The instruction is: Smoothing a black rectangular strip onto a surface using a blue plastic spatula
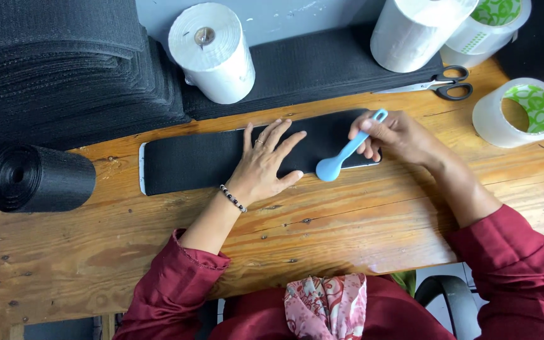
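Note:
A long black fabric strip with a white backing edge lies flat on the wooden table. My left hand presses flat on the strip's middle, fingers spread, a bead bracelet on the wrist. My right hand grips a light blue plastic spoon-shaped tool by its handle. The tool's rounded end rests on the strip's near edge, just right of my left hand.
A stack of black fabric and a black roll sit at the left. White film rolls, tape rolls and scissors stand along the back and right.

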